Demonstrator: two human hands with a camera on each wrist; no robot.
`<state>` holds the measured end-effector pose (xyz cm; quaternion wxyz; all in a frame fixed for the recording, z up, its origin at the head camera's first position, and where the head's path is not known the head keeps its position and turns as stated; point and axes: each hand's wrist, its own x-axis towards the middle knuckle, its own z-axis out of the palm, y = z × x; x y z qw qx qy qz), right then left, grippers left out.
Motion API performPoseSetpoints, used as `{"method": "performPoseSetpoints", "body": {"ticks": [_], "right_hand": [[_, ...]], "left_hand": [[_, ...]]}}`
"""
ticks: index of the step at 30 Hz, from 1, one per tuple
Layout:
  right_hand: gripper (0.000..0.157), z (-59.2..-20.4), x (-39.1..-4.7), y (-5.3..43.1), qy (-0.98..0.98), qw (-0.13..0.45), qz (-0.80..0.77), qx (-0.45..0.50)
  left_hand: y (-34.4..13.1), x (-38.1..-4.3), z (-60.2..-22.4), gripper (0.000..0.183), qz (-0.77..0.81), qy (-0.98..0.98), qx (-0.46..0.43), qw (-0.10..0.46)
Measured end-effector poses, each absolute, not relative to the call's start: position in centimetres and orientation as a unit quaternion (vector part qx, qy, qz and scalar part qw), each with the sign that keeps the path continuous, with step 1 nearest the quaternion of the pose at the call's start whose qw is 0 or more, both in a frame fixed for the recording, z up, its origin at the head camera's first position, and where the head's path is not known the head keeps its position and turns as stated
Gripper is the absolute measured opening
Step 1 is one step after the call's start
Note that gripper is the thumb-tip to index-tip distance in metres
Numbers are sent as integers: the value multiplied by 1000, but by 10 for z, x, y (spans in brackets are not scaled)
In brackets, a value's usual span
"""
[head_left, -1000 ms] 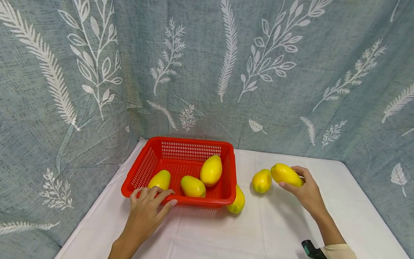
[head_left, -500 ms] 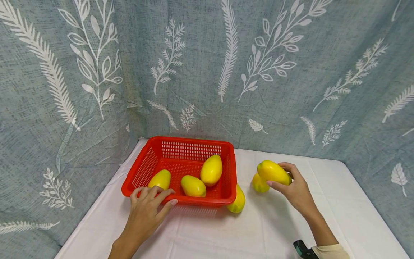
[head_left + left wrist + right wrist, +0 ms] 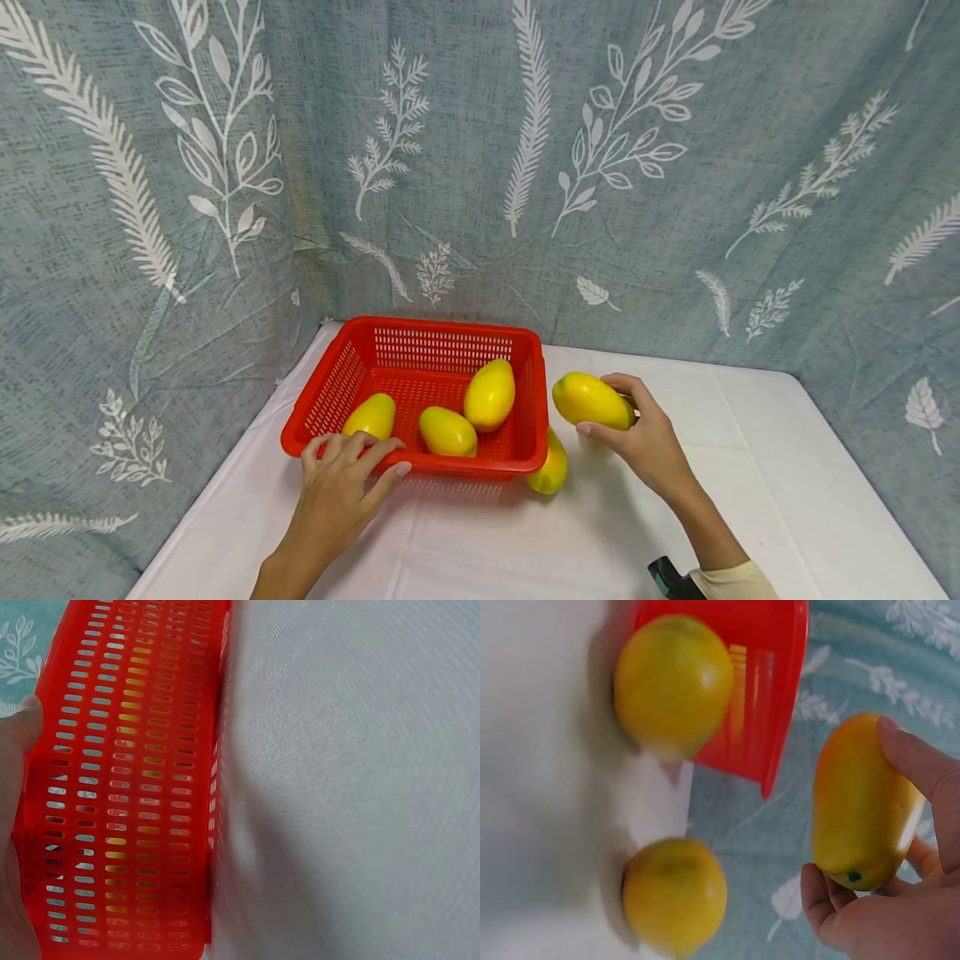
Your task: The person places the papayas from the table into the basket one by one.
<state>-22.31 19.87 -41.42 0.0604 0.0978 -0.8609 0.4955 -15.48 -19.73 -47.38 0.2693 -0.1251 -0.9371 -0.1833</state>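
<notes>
My right hand (image 3: 647, 437) grips a yellow mango (image 3: 591, 400) in the air just right of the red plastic basket (image 3: 442, 321). In the right wrist view, thumb and fingers wrap around this mango (image 3: 862, 795). My left hand (image 3: 337, 492) holds the basket's near rim, its fingers curled over the edge. Inside the basket lie three mangoes: one at the left (image 3: 372, 415), a middle one (image 3: 448, 432) and one at the right (image 3: 490, 395). Against the basket's right side rests a mango (image 3: 551, 467) on the table. Another table mango (image 3: 675, 896) is mostly hidden in the head view by the held one.
A white cloth (image 3: 750, 467) covers the table. Blue-green curtains (image 3: 465, 167) with white leaf prints hang behind it and at both sides. The basket stands near the table's back left corner.
My right hand has carried its mango leftward, closer to the basket, passing in front of the mango on the table. The left hand and the basket have stayed in place.
</notes>
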Motion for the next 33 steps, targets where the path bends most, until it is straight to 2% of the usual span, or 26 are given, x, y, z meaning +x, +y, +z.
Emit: {"method": "performPoseSetpoints", "body": {"ticks": [16,33], "right_hand": [[73,-411,-218,143,-830,5,539,141],[70,-408,-215,105,-832,25,521,190]], "left_hand": [[-197,-154,-473,30,-185,-938,-123,268],[-197,-154,-473,30,-183,-939,-123,263]]}}
